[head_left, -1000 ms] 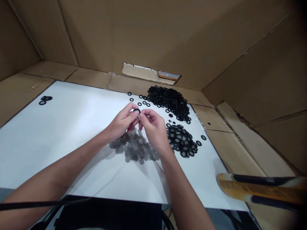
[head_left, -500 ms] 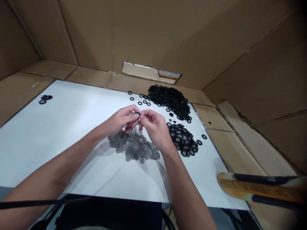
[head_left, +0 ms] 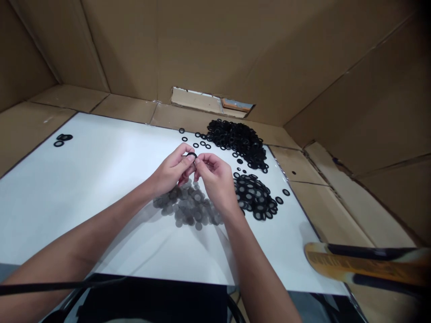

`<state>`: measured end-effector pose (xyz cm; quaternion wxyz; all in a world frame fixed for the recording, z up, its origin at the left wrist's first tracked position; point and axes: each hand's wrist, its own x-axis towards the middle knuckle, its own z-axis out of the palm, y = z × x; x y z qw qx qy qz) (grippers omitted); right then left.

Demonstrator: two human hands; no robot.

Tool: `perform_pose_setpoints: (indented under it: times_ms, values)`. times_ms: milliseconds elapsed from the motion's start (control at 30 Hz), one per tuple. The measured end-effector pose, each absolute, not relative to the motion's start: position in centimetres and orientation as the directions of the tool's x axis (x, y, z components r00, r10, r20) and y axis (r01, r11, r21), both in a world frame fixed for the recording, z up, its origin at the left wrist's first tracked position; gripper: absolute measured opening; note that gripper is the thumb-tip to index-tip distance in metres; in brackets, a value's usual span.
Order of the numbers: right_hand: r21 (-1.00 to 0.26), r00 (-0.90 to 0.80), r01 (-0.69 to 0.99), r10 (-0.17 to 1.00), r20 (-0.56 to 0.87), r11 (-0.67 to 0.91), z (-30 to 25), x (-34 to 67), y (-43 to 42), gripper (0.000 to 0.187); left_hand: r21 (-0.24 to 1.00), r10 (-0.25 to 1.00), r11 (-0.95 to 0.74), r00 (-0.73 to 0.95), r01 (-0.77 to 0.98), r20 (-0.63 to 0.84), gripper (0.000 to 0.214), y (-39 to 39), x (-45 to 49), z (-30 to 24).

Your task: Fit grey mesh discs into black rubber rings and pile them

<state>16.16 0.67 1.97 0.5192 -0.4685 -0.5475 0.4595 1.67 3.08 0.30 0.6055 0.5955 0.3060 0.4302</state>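
My left hand (head_left: 171, 172) and my right hand (head_left: 215, 177) meet fingertip to fingertip above the white sheet (head_left: 101, 188). Together they pinch a small black rubber ring (head_left: 191, 155) held up between thumbs and forefingers. Just below the hands lies a heap of grey mesh discs (head_left: 188, 206). To the right of my right hand sits a pile of black rings with mesh inside (head_left: 254, 195). A larger pile of plain black rings (head_left: 237, 141) lies farther back.
Cardboard walls (head_left: 215, 49) enclose the work surface on three sides. A few loose black rings (head_left: 62, 140) lie at the far left of the sheet. A yellow and black tool handle (head_left: 367, 264) juts in at the lower right. A black cable (head_left: 50, 287) crosses the near edge.
Both hands stay together at the same spot; they dipped slightly and came back, turning the ring a little between the fingertips.
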Motion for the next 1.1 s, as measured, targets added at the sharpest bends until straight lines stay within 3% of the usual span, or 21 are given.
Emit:
perform_pose_setpoints:
  times_ms: [333, 500, 767, 967, 1100]
  values:
    - [-0.993, -0.152, 0.09, 0.986, 0.063, 0.078, 2.0, 17.6, 0.9, 0.016, 0.994, 0.846, 0.008, 0.531, -0.108, 0.051, 0.014, 3.4, 0.9, 1.5]
    - [-0.987, -0.094, 0.117, 0.991, 0.1, 0.111, 1.9, 16.9, 0.7, 0.013, 0.99, 0.889, 0.026, 0.456, -0.137, 0.04, 0.011, 3.1, 1.4, 1.6]
    - [-0.984, 0.011, 0.121, 0.991, 0.133, 0.131, 1.9, 16.1, 0.6, 0.016, 0.99, 0.943, -0.096, 0.308, -0.104, 0.123, 0.01, 2.6, 2.4, 0.4]
    - [-0.991, -0.113, 0.123, 0.993, 0.046, 0.06, 2.2, 17.5, 0.8, 0.016, 0.997, 0.885, -0.076, 0.461, -0.012, 0.073, 0.012, 3.0, 1.5, 1.2]
    - [-0.995, -0.2, 0.085, 0.979, 0.042, 0.06, 2.3, 18.2, 0.9, 0.019, 0.997, 0.866, -0.035, 0.496, -0.062, 0.061, 0.013, 3.2, 1.2, 1.6]
